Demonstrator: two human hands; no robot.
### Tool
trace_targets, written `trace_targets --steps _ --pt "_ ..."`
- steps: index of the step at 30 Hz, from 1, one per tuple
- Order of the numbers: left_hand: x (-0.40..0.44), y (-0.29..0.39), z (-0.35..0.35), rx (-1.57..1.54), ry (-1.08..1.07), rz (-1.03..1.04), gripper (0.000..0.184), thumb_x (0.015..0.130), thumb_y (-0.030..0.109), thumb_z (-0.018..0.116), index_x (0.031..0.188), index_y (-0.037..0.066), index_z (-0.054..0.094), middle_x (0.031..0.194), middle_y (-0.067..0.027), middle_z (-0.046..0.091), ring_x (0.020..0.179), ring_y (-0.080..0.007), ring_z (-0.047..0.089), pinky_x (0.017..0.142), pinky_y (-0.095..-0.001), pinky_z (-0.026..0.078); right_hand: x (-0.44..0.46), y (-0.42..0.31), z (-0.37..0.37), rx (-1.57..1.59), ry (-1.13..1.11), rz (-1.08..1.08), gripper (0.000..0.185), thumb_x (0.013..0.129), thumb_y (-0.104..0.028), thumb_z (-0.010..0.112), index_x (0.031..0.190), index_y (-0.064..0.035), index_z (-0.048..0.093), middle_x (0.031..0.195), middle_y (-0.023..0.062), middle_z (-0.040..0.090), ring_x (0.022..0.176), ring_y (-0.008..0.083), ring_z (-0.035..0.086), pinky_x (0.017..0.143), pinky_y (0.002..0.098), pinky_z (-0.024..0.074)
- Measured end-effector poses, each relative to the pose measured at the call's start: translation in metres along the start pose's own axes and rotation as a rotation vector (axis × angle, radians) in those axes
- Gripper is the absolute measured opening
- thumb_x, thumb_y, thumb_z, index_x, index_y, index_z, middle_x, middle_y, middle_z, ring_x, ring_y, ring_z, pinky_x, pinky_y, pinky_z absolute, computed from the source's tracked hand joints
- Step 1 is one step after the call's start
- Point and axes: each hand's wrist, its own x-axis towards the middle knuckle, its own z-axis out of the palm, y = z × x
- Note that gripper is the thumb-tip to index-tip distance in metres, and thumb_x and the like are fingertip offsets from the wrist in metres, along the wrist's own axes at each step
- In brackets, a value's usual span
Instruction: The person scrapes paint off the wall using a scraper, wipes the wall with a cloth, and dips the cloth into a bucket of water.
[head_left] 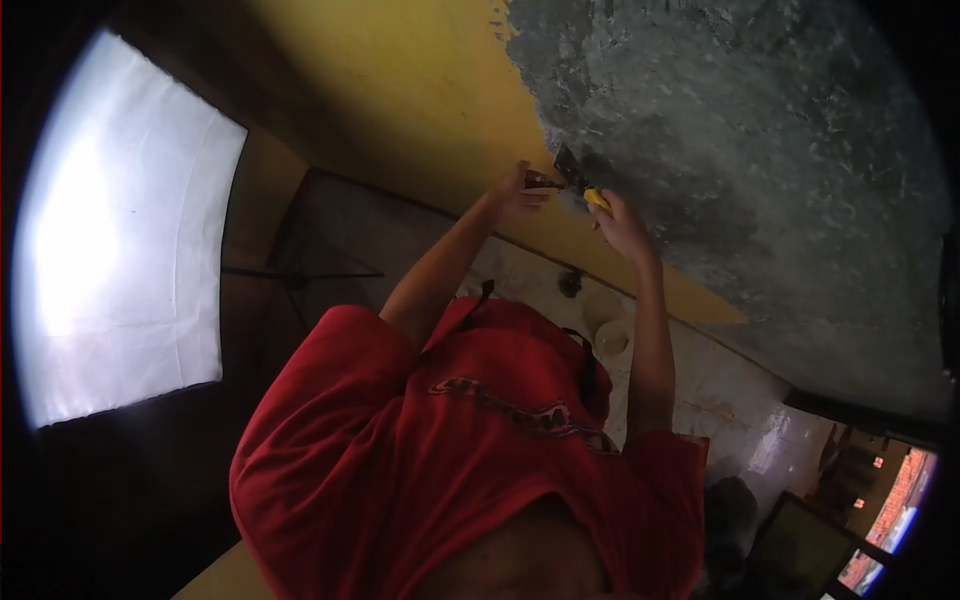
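The yellow-handled scraper [598,199] sits in the right hand [622,226], whose fingers are closed around the grip, its dark blade [567,163] pointing to 11 o'clock. Between 9 and 10 o'clock from there, the left hand [514,193] seems to pinch a brown tool [543,182] between thumb and fingers, other fingers partly spread. With the two tools so near each other, a slip of either hand could send the metal edge into the left fingertips, and a loose pinch could let the brown tool drop. If the blade met the wall at a steep angle, it could gouge the grey patch [780,130] at 2 o'clock or chip the yellow paint [430,90] at 10 o'clock, where the border already looks ragged. Anything falling could land by the pale container [612,338] on the floor, at 6 o'clock from the right hand. Whether the blade touches the wall, or the two tools touch, I cannot tell; the brown tool's far end is too small and dim to read. The red shirt [480,400] hides much of the floor, the container's contents are unclear, and black edges crop the view all round.
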Motion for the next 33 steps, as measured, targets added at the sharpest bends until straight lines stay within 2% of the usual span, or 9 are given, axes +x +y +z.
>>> trace_targets --steps 2,5,9,12,17,20,23,30,33 --pt "0.021 -0.002 0.025 -0.491 -0.108 0.017 0.069 0.095 0.057 0.020 0.130 0.005 0.047 0.130 -0.0127 0.053 0.114 -0.0308 0.054 0.100 -0.0514 0.041 0.005 -0.020 -0.008 -0.023 0.126 -0.041 0.041 0.092 -0.033 0.053 0.113 0.0026 0.051 0.099 0.0259 0.066 0.096 0.0310 0.067 0.081 0.0486 0.0488" --pt "0.019 -0.015 0.037 -0.711 -0.053 0.042 0.069 0.095 0.057 0.020 0.126 0.002 0.048 0.124 -0.0157 0.055 0.112 -0.0306 0.055 0.098 -0.0493 0.042 0.047 -0.009 0.032 -0.224 0.269 -0.177 0.039 0.095 -0.032 0.047 0.106 0.0054 0.052 0.097 0.0276 0.065 0.091 0.0434 0.064 0.078 0.0514 0.0479" --pt "0.012 -0.005 0.051 -0.813 -0.094 0.129 0.056 0.097 0.047 0.026 0.123 0.004 0.052 0.122 -0.0134 0.057 0.112 -0.0296 0.057 0.100 -0.0432 0.042 0.052 -0.022 0.049 -0.463 0.433 -0.287 0.041 0.095 -0.033 0.050 0.110 0.0048 0.055 0.094 0.0240 0.066 0.083 0.0418 0.064 0.071 0.0476 0.0498" --pt "0.009 -0.004 0.045 -0.787 -0.026 0.098 0.055 0.097 0.047 0.026 0.118 0.005 0.054 0.117 -0.0136 0.060 0.112 -0.0272 0.057 0.097 -0.0420 0.043 0.034 -0.042 0.056 -0.418 0.426 -0.072 0.043 0.096 -0.036 0.047 0.102 0.0056 0.056 0.094 0.0302 0.064 0.090 0.0478 0.060 0.078 0.0542 0.0464" --pt "0.010 -0.002 0.033 -0.707 -0.174 0.329 0.034 0.099 0.036 0.048 0.108 0.006 0.058 0.101 -0.0094 0.066 0.093 -0.0203 0.065 0.077 -0.0323 0.054 0.034 -0.033 0.062 -0.297 0.439 -0.100 0.038 0.098 -0.032 0.047 0.101 0.0040 0.058 0.091 0.0315 0.063 0.090 0.0482 0.059 0.075 0.0532 0.0462" --pt "0.020 -0.006 0.029 -0.889 -0.282 0.253 0.030 0.097 0.032 0.055 0.108 0.004 0.058 0.100 -0.0095 0.066 0.087 -0.0189 0.067 0.071 -0.0268 0.059 0.040 -0.026 0.062 -0.237 0.481 -0.205 0.037 0.097 -0.031 0.048 0.102 0.0037 0.059 0.090 0.0319 0.062 0.091 0.0489 0.058 0.075 0.0534 0.0457" --pt "0.044 -0.018 0.021 -1.015 -0.637 0.212 0.035 0.098 0.034 0.053 0.111 0.002 0.058 0.103 -0.0122 0.066 0.092 -0.0212 0.067 0.075 -0.0273 0.061 0.037 -0.037 0.058 -0.253 0.444 -0.120 0.039 0.098 -0.031 0.046 0.099 0.0054 0.060 0.095 0.0323 0.061 0.095 0.0491 0.056 0.078 0.0536 0.0442" --pt "0.039 -0.014 0.047 -1.327 -0.731 0.174 0.041 0.098 0.036 0.051 0.117 0.000 0.055 0.113 -0.0162 0.063 0.099 -0.0253 0.066 0.080 -0.0309 0.061 0.046 -0.042 0.034 -0.466 0.328 0.016 0.041 0.098 -0.032 0.048 0.096 0.0066 0.062 0.087 0.0333 0.062 0.088 0.0507 0.058 0.075 0.0549 0.0448" --pt "0.027 -0.003 0.042 -1.259 -0.556 0.160 0.040 0.098 0.035 0.051 0.118 0.000 0.054 0.115 -0.0171 0.062 0.102 -0.0269 0.065 0.083 -0.0339 0.061 0.048 -0.041 0.055 -0.350 0.400 -0.053 0.042 0.098 -0.033 0.048 0.097 0.0067 0.062 0.087 0.0334 0.062 0.087 0.0510 0.058 0.076 0.0555 0.0447"
